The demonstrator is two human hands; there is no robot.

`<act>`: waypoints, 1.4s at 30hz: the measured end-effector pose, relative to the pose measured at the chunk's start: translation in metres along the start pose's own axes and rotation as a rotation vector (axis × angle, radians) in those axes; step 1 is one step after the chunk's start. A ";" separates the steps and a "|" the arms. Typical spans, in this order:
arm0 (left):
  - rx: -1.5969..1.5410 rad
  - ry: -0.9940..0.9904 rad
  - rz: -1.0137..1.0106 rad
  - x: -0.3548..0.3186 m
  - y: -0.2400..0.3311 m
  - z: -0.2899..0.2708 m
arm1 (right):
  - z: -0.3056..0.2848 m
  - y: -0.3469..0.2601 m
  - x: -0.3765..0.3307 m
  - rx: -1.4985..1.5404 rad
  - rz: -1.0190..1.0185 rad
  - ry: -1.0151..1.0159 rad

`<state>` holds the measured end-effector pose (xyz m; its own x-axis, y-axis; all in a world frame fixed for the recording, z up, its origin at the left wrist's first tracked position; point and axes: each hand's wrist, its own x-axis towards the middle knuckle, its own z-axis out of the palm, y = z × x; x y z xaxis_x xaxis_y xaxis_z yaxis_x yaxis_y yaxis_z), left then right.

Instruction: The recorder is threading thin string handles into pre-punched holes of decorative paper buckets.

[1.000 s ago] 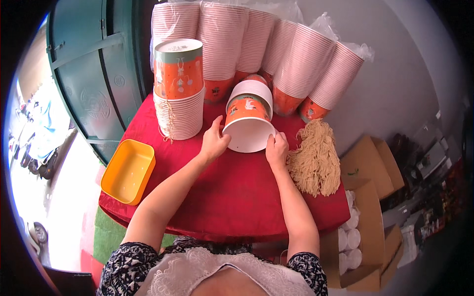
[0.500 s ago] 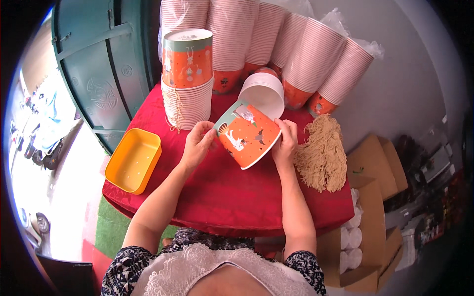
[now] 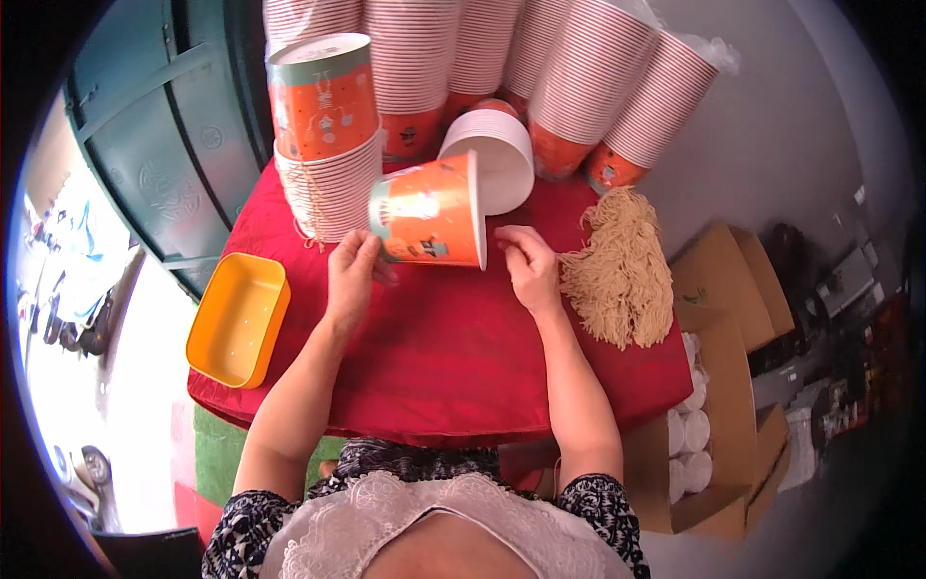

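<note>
An orange paper tub (image 3: 424, 214) with a green band and white, spooky figures lies tilted on its side in the air, rim toward the right. My left hand (image 3: 353, 278) grips it by the green base end. To the right of its rim is my right hand (image 3: 531, 272), fingers bent and a little apart, touching nothing visible. Behind the held tub, another paper tub (image 3: 497, 159) rests on its side, white inside facing me. A stack of upturned tubs (image 3: 328, 183), the top one orange, stands to the left with beige string hanging on it.
Tall plastic-wrapped stacks of paper tubs (image 3: 415, 58) line the back of the red-covered table (image 3: 453, 357). A beige string bundle (image 3: 622, 270) lies right, a yellow plastic basket (image 3: 239, 323) left. Beside the table stands a cardboard box (image 3: 728, 415) with white rolls.
The tub has turned so its rim faces right and has moved up and left. My right hand has let go of the rim. The whole view has shifted slightly.
</note>
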<state>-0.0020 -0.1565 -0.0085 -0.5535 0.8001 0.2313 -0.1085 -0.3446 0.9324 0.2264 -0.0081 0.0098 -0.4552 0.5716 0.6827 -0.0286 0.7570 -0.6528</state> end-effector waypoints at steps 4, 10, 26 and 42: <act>-0.199 0.007 -0.121 -0.002 0.007 0.003 | -0.005 -0.029 0.002 -0.046 -0.183 -0.179; -0.282 -0.087 -0.294 -0.004 0.010 0.005 | 0.008 -0.054 0.011 -0.330 -0.408 0.044; 0.429 0.339 0.499 -0.008 0.019 0.002 | 0.018 -0.127 -0.003 -0.392 -0.576 -0.284; 0.465 0.333 0.611 -0.008 0.026 0.002 | -0.134 0.041 0.010 -0.963 0.122 -0.278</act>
<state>0.0014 -0.1712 0.0139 -0.6270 0.3259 0.7076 0.6014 -0.3748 0.7056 0.3397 0.0710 0.0341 -0.6019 0.6609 0.4483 0.7070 0.7020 -0.0857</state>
